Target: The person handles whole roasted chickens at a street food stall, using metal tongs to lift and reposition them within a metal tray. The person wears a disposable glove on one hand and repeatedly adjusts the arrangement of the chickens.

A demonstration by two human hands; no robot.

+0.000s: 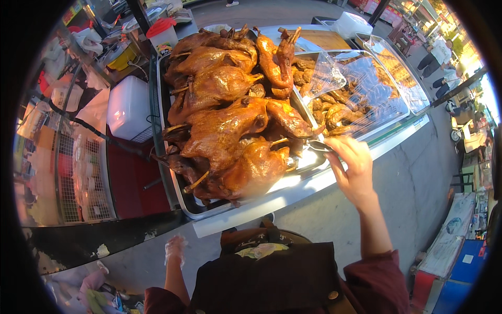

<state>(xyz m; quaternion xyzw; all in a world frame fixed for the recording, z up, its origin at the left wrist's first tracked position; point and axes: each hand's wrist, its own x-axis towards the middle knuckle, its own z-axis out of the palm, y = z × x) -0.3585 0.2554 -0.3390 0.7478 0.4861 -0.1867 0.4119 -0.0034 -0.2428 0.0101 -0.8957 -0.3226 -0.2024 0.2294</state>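
Glossy brown roast ducks (225, 121) lie heaped in a deep metal tray (184, 208). My right hand (349, 165) is bare and pinches a small metal utensil (319, 146), possibly tongs, at the tray's right corner, close to a duck's neck or limb. Most of that utensil's shape cannot be made out. My left hand (175, 251), in a clear plastic glove, hangs low in front of the stall, away from the food; whether its fingers hold anything is unclear. Right of the ducks, a second metal tray (404, 114) of browned meat pieces (339, 112) is partly under clear plastic film (366, 86).
A white tub with a red lid (161, 26) stands behind the ducks, near a wooden board (323, 39). Left of the tray are a white plastic container (129, 104) and wire racks (84, 176). A dark post rises behind. People (440, 51) are farther off at right.
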